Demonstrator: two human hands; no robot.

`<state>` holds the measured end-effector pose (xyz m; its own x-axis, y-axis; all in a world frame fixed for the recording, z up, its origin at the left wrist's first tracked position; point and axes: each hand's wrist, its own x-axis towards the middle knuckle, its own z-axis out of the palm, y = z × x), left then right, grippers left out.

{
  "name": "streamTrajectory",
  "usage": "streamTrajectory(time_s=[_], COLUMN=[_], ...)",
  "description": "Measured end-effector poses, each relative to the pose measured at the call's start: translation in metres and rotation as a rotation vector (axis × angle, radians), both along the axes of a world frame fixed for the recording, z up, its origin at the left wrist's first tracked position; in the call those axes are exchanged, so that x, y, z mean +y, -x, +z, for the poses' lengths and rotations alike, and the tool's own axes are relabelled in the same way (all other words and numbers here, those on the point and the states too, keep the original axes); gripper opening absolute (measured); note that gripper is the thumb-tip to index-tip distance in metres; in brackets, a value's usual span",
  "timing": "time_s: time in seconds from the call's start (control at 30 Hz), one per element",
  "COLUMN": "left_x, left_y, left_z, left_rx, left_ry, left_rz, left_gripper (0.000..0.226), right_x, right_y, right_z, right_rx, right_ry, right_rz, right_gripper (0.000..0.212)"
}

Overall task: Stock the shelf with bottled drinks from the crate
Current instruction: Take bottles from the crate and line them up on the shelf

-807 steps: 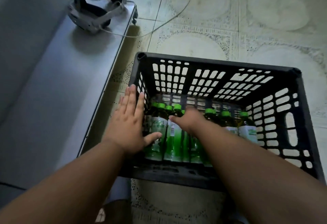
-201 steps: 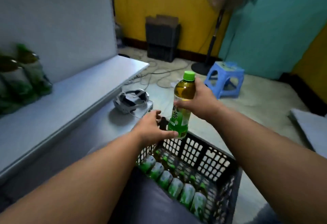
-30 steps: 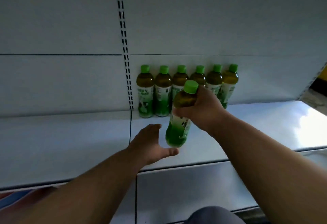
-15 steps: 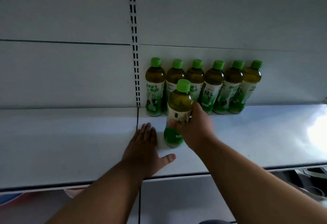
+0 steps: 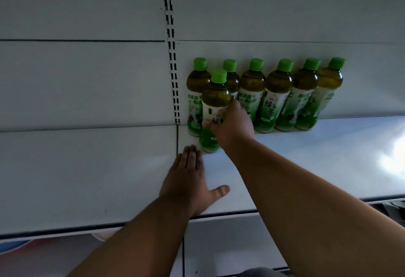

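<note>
My right hand [image 5: 231, 124] grips a green-capped tea bottle [image 5: 215, 97] round its label, upright on the white shelf [image 5: 306, 156]. It stands just in front of the left end of a row of several identical bottles [image 5: 276, 95] lined against the back panel. My left hand [image 5: 188, 183] lies flat on the shelf, fingers straight, fingertips just left of the held bottle's base. The crate is out of view.
A slotted metal upright [image 5: 173, 57] runs down the back panel just left of the bottles. The shelf stretches left [image 5: 76, 167] and right of the row, with a bright glare at the far right. A lower panel [image 5: 219, 244] sits beneath the shelf's front edge.
My right hand has carried the bottle further back and set it down on the shelf in front of the row's left end. My left hand has slid forward a little, still flat.
</note>
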<state>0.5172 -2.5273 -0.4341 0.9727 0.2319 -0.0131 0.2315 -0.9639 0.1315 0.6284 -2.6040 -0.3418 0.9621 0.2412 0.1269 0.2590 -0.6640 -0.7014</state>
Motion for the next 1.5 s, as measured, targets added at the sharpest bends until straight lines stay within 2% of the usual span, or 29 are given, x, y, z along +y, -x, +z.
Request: streamTrajectory(time_s=[0.23, 0.33, 0.4, 0.53, 0.7, 0.87, 1.07, 1.23, 1.37, 1.5], left_x=[0.001, -0.004, -0.016, -0.064, -0.160, -0.265, -0.350, -0.359, -0.350, -0.346], left_y=[0.000, 0.003, 0.008, 0.019, 0.026, 0.045, 0.063, 0.067, 0.071, 0.074], left_z=[0.003, 0.017, 0.031, 0.069, 0.107, 0.084, -0.004, -0.084, -0.132, -0.154], left_rx=[-0.017, 0.042, 0.026, -0.126, -0.093, 0.013, 0.190, 0.342, 0.435, 0.490], left_ry=[0.061, 0.092, 0.084, 0.055, 0.135, 0.107, 0.018, -0.144, -0.203, -0.231], left_rz=[-0.016, -0.007, -0.031, -0.172, -0.403, -0.656, -0.852, -0.960, -0.947, -0.872], left_gripper=[0.124, 0.122, 0.112, 0.080, 0.072, 0.072, 0.083, 0.101, 0.111, 0.107], right_x=[-0.024, -0.058, -0.087, -0.161, -0.270, -0.367, -0.459, -0.485, -0.476, -0.464], right_y=[0.024, 0.049, 0.065, 0.096, 0.133, 0.166, 0.206, 0.222, 0.208, 0.185], right_z=[-0.004, 0.000, 0.010, 0.030, 0.037, 0.022, -0.072, -0.175, -0.249, -0.306], right_rx=[0.013, -0.046, -0.080, -0.078, -0.013, 0.100, 0.394, 0.682, 0.839, 0.974], right_ry=[-0.076, 0.023, 0.083, 0.230, 0.343, 0.445, 0.407, 0.181, 0.044, -0.068], right_rz=[0.040, 0.090, 0.098, 0.066, -0.090, -0.210, -0.380, -0.514, -0.587, -0.644], right_gripper=[0.079, 0.075, 0.075, 0.073, 0.068, 0.062, 0.060, 0.064, 0.072, 0.077])
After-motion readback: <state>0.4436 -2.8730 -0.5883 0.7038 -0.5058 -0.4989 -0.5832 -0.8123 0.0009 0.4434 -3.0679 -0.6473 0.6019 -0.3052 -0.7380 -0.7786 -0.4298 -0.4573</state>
